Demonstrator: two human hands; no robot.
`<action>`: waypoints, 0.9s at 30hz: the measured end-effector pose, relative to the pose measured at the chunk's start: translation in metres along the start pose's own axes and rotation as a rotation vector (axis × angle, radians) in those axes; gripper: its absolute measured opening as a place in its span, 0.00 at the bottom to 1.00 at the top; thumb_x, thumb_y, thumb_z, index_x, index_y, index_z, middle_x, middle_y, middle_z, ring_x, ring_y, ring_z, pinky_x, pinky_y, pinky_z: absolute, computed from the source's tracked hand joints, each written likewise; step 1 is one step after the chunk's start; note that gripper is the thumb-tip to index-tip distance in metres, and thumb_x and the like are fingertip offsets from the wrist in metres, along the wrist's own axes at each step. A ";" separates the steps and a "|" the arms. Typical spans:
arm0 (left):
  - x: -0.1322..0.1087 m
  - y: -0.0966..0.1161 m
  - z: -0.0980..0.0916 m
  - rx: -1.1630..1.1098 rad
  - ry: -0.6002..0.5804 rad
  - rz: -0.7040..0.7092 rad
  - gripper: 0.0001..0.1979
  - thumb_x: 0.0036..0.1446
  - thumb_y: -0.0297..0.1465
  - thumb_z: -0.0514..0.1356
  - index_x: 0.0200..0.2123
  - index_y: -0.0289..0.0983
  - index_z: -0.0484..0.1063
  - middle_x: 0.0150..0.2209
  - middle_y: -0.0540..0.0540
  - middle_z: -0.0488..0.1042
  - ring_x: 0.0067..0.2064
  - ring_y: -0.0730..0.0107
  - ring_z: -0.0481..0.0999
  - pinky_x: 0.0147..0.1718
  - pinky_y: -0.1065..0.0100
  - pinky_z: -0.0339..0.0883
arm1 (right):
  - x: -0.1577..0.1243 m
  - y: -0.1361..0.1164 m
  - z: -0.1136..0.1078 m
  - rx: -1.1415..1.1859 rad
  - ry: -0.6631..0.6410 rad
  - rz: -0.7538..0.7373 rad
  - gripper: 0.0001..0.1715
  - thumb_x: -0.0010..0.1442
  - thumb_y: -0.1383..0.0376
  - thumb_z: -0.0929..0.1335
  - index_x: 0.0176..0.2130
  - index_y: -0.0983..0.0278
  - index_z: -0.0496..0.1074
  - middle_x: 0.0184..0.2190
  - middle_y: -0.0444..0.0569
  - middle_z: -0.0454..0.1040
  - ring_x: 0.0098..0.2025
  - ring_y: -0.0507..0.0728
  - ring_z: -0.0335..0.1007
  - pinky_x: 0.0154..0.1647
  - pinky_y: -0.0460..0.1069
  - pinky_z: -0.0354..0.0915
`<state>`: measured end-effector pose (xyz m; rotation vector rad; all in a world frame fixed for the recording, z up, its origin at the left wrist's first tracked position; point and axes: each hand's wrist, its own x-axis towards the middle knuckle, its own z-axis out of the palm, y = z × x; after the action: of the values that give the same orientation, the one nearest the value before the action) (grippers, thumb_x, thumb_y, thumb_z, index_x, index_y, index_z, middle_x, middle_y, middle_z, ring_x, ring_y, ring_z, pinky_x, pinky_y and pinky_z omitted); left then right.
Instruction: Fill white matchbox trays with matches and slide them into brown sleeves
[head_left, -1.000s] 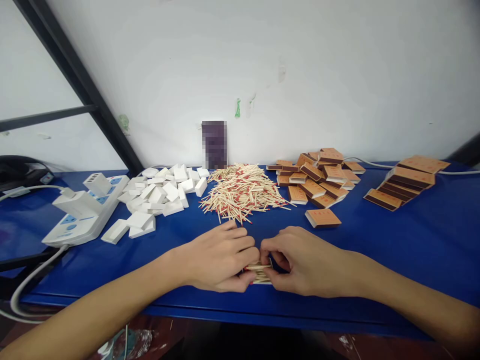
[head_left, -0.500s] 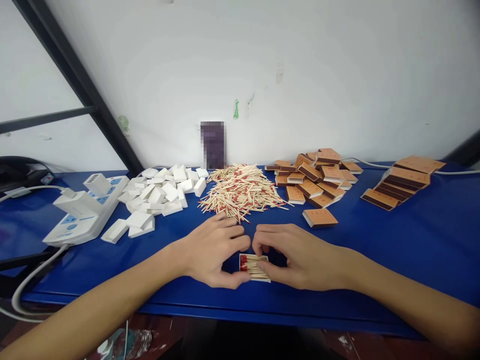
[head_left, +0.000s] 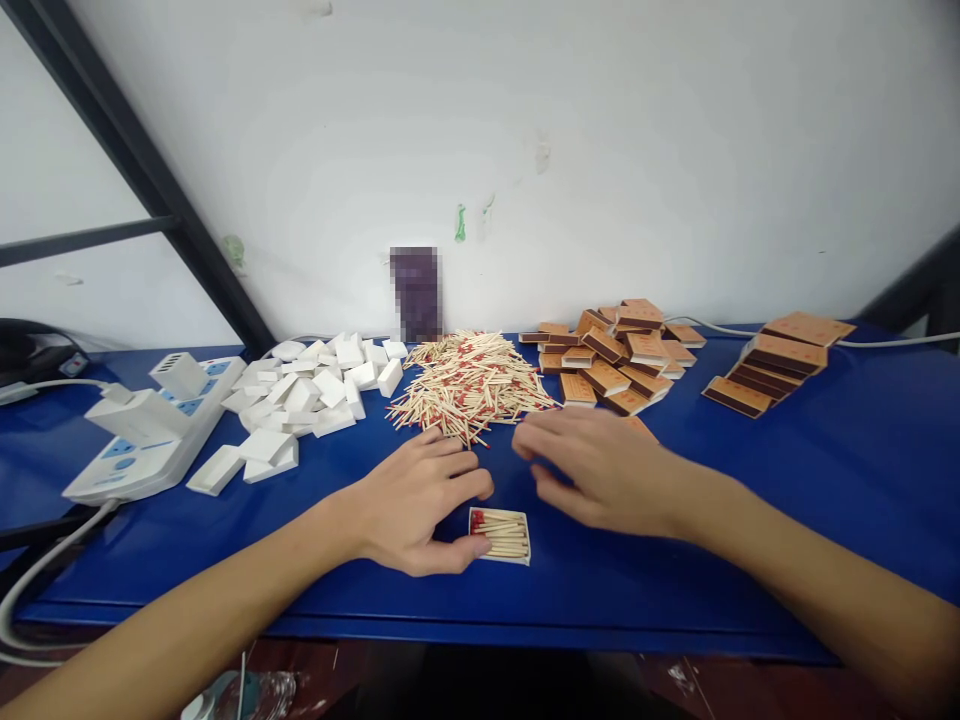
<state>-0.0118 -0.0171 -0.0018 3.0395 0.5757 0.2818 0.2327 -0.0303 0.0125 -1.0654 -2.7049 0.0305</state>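
Observation:
A white matchbox tray (head_left: pixel 526 556) full of matches (head_left: pixel 504 533), red heads to the left, lies near the front of the blue table. The thumb of my left hand (head_left: pixel 427 505) rests at the tray's left end, over the match heads; its fingers are spread apart above and behind that corner. My right hand (head_left: pixel 607 465) hovers beyond the tray to the right, holding nothing, with its thumb and fingers apart. It partly hides an orange matchbox (head_left: pixel 641 428). Behind both hands is a heap of loose matches (head_left: pixel 480 385).
White trays (head_left: pixel 300 385) are piled at the left, beside a white power strip (head_left: pixel 161 435) with plugs and cables. Orange matchboxes (head_left: pixel 611 355) form a pile at the right, and flattened-looking sleeves (head_left: pixel 780 360) stand farther right. A dark pixelated object (head_left: pixel 418 293) leans against the wall.
My right hand has let go of the filled tray and moved up and away from it, toward the matchboxes. My left hand stays by the tray. The view has shifted slightly.

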 end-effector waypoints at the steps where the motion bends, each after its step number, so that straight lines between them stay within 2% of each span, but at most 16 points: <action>1: 0.000 0.001 0.000 -0.010 0.009 0.006 0.18 0.58 0.46 0.55 0.42 0.37 0.68 0.34 0.47 0.69 0.36 0.63 0.67 0.38 0.61 0.57 | -0.003 0.008 -0.005 -0.088 0.013 0.074 0.04 0.58 0.68 0.63 0.36 0.63 0.66 0.34 0.52 0.72 0.34 0.58 0.66 0.35 0.52 0.55; 3: 0.000 0.003 0.001 -0.021 0.018 0.028 0.23 0.55 0.49 0.58 0.47 0.38 0.67 0.36 0.47 0.69 0.36 0.63 0.67 0.38 0.61 0.57 | -0.014 0.026 -0.014 -0.189 0.002 0.240 0.03 0.56 0.66 0.64 0.34 0.63 0.67 0.33 0.52 0.73 0.34 0.59 0.68 0.32 0.51 0.54; 6: 0.001 0.005 0.004 -0.001 0.017 0.048 0.21 0.54 0.46 0.59 0.45 0.38 0.68 0.35 0.47 0.68 0.35 0.65 0.66 0.37 0.62 0.57 | -0.032 0.051 -0.022 -0.202 -0.080 0.411 0.09 0.54 0.62 0.66 0.38 0.61 0.68 0.35 0.52 0.75 0.33 0.61 0.69 0.27 0.51 0.52; 8: 0.001 0.004 0.006 0.006 0.028 0.039 0.18 0.55 0.43 0.59 0.42 0.37 0.68 0.34 0.48 0.68 0.35 0.65 0.66 0.37 0.62 0.57 | -0.041 0.063 -0.022 -0.180 -0.160 0.466 0.14 0.51 0.62 0.68 0.40 0.60 0.68 0.37 0.52 0.76 0.32 0.61 0.71 0.25 0.50 0.53; 11: 0.002 0.003 0.008 -0.006 0.045 0.005 0.16 0.56 0.43 0.59 0.42 0.37 0.68 0.34 0.48 0.69 0.35 0.65 0.67 0.37 0.62 0.57 | -0.043 0.068 -0.021 -0.139 -0.206 0.471 0.18 0.49 0.64 0.69 0.43 0.61 0.71 0.40 0.52 0.77 0.35 0.62 0.73 0.26 0.51 0.57; 15: 0.003 0.001 0.010 -0.037 0.071 -0.066 0.16 0.58 0.42 0.58 0.44 0.37 0.68 0.36 0.47 0.71 0.37 0.64 0.70 0.39 0.62 0.59 | -0.032 0.052 -0.023 -0.040 -0.288 0.431 0.12 0.49 0.64 0.69 0.38 0.61 0.73 0.35 0.51 0.76 0.33 0.61 0.72 0.28 0.51 0.59; 18: 0.004 0.002 0.010 -0.076 0.073 -0.116 0.16 0.58 0.41 0.59 0.45 0.37 0.68 0.37 0.47 0.72 0.38 0.64 0.71 0.40 0.62 0.60 | -0.020 0.027 -0.026 0.131 -0.321 0.287 0.15 0.48 0.61 0.71 0.38 0.61 0.73 0.34 0.49 0.75 0.33 0.59 0.71 0.29 0.50 0.60; 22: 0.005 0.003 0.009 -0.116 0.060 -0.162 0.15 0.56 0.39 0.61 0.42 0.37 0.68 0.35 0.49 0.73 0.36 0.65 0.72 0.39 0.62 0.60 | -0.006 -0.001 -0.016 0.150 -0.271 0.079 0.12 0.49 0.60 0.71 0.35 0.61 0.70 0.33 0.47 0.74 0.33 0.57 0.68 0.33 0.50 0.59; 27: 0.003 0.000 0.008 -0.142 0.045 -0.191 0.15 0.56 0.40 0.61 0.42 0.38 0.68 0.34 0.49 0.73 0.35 0.65 0.72 0.40 0.62 0.60 | -0.002 0.000 -0.002 0.264 -0.209 0.062 0.14 0.54 0.58 0.71 0.39 0.63 0.70 0.36 0.47 0.73 0.35 0.56 0.67 0.34 0.50 0.58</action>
<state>-0.0071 -0.0160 -0.0092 2.8228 0.8058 0.3668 0.2342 -0.0318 0.0140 -1.1176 -2.7439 0.5223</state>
